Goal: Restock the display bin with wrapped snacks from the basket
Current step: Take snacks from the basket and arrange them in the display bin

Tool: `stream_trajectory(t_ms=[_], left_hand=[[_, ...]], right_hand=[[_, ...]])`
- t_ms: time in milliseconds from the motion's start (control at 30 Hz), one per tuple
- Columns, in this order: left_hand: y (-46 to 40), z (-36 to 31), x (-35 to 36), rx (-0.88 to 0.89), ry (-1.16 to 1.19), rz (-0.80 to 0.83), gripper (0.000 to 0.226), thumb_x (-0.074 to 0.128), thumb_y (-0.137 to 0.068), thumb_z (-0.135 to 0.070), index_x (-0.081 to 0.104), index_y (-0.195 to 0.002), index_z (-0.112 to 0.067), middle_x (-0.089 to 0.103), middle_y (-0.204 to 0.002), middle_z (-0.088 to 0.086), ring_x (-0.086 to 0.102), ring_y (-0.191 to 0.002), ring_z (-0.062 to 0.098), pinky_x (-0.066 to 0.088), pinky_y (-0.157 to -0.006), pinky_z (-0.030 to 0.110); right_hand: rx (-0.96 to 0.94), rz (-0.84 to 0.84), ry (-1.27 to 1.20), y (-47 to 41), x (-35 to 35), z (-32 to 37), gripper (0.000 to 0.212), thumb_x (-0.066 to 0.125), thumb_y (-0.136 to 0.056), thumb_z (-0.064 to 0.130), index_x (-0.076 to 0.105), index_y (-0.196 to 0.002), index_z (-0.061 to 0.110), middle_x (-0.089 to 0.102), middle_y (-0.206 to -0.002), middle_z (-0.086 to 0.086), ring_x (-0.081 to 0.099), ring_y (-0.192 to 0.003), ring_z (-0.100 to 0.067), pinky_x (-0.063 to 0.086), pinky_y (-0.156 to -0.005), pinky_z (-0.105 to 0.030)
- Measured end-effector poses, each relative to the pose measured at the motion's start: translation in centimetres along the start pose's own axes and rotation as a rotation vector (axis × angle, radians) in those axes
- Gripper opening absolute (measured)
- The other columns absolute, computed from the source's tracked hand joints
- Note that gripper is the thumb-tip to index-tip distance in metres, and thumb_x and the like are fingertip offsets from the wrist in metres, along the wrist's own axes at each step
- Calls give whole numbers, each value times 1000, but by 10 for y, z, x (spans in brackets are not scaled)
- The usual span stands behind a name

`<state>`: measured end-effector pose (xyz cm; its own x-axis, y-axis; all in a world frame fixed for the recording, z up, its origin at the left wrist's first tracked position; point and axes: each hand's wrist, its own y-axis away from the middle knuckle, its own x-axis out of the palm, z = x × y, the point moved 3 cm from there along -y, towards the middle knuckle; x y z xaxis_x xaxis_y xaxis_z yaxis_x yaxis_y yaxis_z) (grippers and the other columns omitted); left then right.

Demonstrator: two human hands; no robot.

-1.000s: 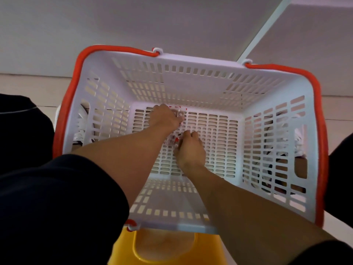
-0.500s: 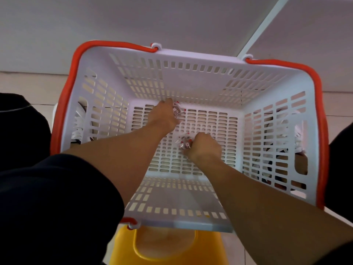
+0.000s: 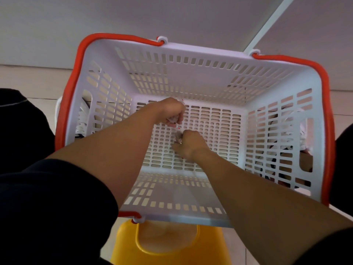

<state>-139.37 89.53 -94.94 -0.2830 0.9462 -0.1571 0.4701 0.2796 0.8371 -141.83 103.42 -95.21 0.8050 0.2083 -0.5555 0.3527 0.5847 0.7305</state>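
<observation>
A white slotted basket [image 3: 191,73] with orange handles fills the view from above. Both my arms reach down into it. My left hand [image 3: 170,111] is curled round clear-wrapped snacks [image 3: 174,119] with red marks, just above the basket floor. My right hand [image 3: 188,144] grips another small wrapped snack [image 3: 178,139] a little nearer to me. No loose snacks show on the basket floor. The display bin is not in view.
A yellow plastic stool [image 3: 172,243] stands under the basket's near edge. White shoes [image 3: 82,119] show through the slotted side walls. A pale wall and a white post [image 3: 267,25] lie beyond the basket, over a tiled floor.
Both hands closed on snacks and drew back slightly from the far part of the basket floor. The basket shifted a little in view.
</observation>
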Motion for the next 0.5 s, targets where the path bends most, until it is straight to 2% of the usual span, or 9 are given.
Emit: stream_trajectory(t_ms=[33, 100, 133, 200, 267, 333, 400, 500], left_hand=[[1, 3, -1, -14, 55, 19, 15, 52, -87, -9, 61, -76, -4, 62, -72, 10, 66, -67, 18, 58, -67, 32], [4, 6, -6, -22, 177, 7, 10, 55, -90, -18, 61, -86, -11, 58, -68, 5, 66, -62, 16, 54, -61, 29], [6, 6, -9, -23, 223, -19, 10, 56, -90, -22, 61, -90, -14, 56, -66, 3, 63, -59, 16, 52, -57, 28], [14, 6, -18, -20, 247, -66, 12, 57, -89, -29, 61, -87, -17, 54, -65, 0, 58, -58, 16, 50, -54, 26], [27, 6, -22, -28, 304, -25, 13, 56, -91, -30, 56, -84, -18, 53, -65, 0, 56, -59, 16, 49, -52, 25], [44, 4, -18, -38, 443, 80, 16, 54, -93, -26, 52, -80, -16, 56, -65, 2, 59, -56, 16, 51, -53, 26], [65, -1, -13, -13, 538, 171, 19, 52, -98, -25, 54, -82, -15, 63, -68, 4, 66, -61, 16, 57, -59, 29], [99, -16, -8, 100, 614, 206, 15, 54, -100, -22, 61, -100, -9, 73, -81, 7, 73, -74, 18, 60, -67, 31]], right_hand=[[61, 72, -213, -1, -2, -2, 27, 63, -91, 33, 63, -84, 7, 66, -80, -10, 66, -68, -23, 57, -63, -36], [221, 283, -658, 1, -2, -9, 31, 61, -90, 27, 65, -69, 5, 66, -74, -16, 70, -71, -26, 63, -72, -42], [274, 378, -813, 6, -3, -13, 29, 62, -86, 25, 68, -64, 7, 67, -75, -17, 71, -76, -27, 62, -76, -43], [298, 449, -1012, 13, -8, -22, 19, 64, -80, 23, 72, -67, 11, 69, -80, -16, 72, -79, -28, 60, -78, -42], [297, 415, -1144, 20, -17, -27, 16, 64, -83, 25, 71, -87, 11, 72, -84, -17, 73, -79, -30, 59, -76, -43], [261, 359, -1209, 28, -33, -26, 24, 61, -92, 30, 66, -104, 10, 72, -88, -15, 74, -81, -30, 60, -73, -41], [182, 326, -1203, 39, -53, -16, 25, 57, -98, 33, 64, -111, 13, 72, -91, -12, 73, -81, -26, 60, -70, -37], [25, 226, -1061, 65, -91, 7, 24, 57, -100, 31, 64, -116, 15, 71, -97, -8, 72, -81, -20, 58, -64, -31]])
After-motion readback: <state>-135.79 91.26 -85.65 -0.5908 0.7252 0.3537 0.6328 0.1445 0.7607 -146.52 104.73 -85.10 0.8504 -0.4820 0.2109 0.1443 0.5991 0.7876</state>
